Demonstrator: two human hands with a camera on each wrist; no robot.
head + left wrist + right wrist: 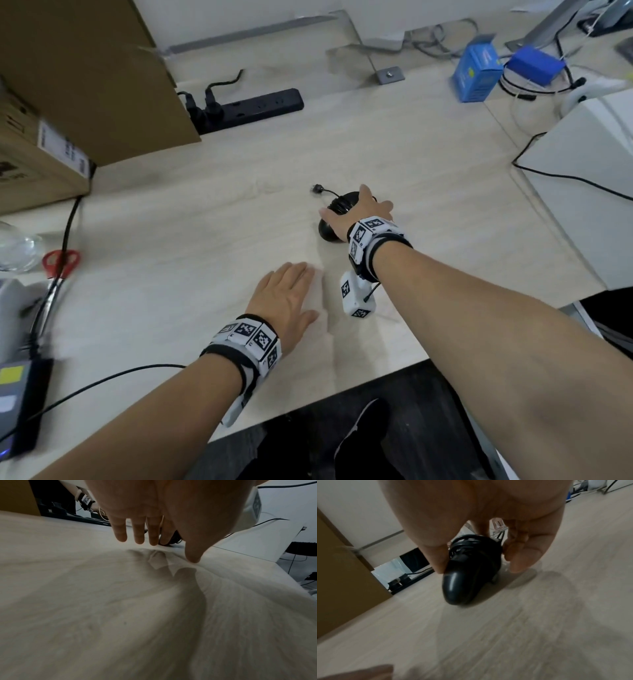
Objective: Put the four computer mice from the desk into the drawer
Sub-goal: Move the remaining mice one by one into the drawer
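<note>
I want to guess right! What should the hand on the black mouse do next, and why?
Probably lift it. The right hand already grips the black mouse, thumb on one side and fingers on the other, cord wound round it, and it sits on the desk.

Prob. an office: pale desk (pixel 205 240) w/ power strip (pixel 253 108), cables, cardboard boxes (pixel 85 78), blurry monitor stand.

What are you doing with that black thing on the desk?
That is a computer mouse with its cord wound round it. The right hand is closing round it on the desk, thumb on one side and fingers on the other. The left hand lies flat and holds nothing. No drawer or other mice show here.
</note>
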